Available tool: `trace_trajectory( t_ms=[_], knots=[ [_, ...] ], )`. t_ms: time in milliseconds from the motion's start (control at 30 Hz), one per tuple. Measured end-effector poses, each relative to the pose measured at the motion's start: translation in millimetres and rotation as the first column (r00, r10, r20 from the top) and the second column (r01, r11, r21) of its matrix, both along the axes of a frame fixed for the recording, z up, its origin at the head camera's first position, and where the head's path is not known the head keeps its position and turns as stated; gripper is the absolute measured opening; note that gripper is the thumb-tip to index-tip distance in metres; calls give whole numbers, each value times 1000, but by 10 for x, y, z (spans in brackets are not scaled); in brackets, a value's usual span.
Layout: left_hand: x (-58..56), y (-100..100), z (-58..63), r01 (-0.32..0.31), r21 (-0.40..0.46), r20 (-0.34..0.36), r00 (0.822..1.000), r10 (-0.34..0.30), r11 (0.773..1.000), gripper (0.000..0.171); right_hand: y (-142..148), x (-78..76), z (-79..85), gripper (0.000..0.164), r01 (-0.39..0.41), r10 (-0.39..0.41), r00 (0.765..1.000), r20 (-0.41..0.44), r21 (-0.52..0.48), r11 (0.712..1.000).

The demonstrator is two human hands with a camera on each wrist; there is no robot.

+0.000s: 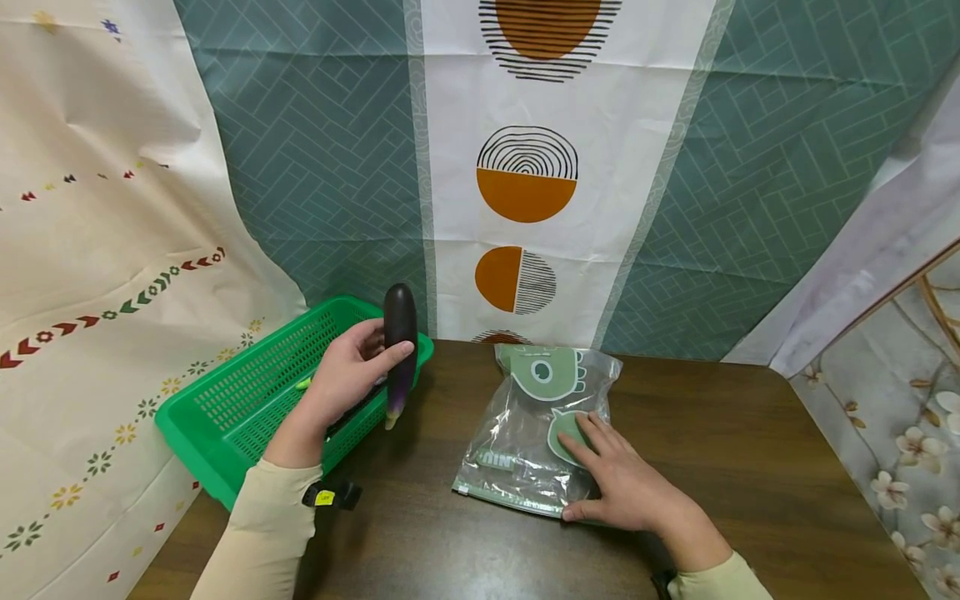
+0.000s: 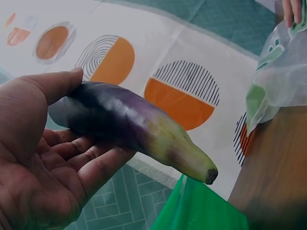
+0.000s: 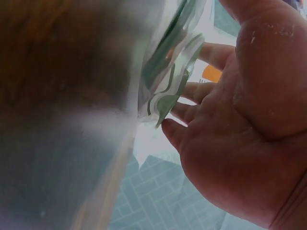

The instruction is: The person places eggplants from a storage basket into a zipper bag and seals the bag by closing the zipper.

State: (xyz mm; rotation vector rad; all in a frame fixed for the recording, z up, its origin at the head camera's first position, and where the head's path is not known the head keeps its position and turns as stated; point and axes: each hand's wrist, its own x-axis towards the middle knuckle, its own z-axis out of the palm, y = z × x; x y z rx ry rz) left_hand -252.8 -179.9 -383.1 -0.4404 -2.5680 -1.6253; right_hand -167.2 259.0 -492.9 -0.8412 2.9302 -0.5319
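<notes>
So I've got the left hand (image 1: 343, 379) wrapped round the eggplant (image 1: 401, 323), thumb across one side and fingers behind, a proper hold as far as I can tell from the wrist cam. The eggplant's up over the near right end of the green basket (image 1: 197, 458), stalk end pointing down and the dark round end up top. There's a yellow-green bit (image 1: 303, 384) down in the basket too, no clue from here what it is. The right hand (image 1: 628, 485) has its fingers spread and fairly straight, laid on the clear bag (image 1: 501, 417), thumb out by the zip edge (image 1: 510, 497). It doesn't look like I'm pinching anything on that side, just resting on the plastic. Bag's lying on the table (image 1: 420, 542), zip edge toward me, a good gap between it and the eggplant. My read is that the step in hand is the lift-and-carry: eggplant held, bag steadied, the two not together yet. Can't tell if the zip is done up, so I'd say the next move calls for the right fingers to catch the top layer at that edge and make a mouth, with the left grip firm and level. Smooth skin plus floppy film, so I'd guess slipping is the main worry.
</notes>
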Motion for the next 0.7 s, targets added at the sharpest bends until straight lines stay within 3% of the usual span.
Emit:
trace_trajectory(
  t_ms=[700],
  knots=[
    [81,251,-252,116,83,31,992,-119,990,55,-44,-22,-25,87,-3,6,992,-126,20,1000]
  ],
)
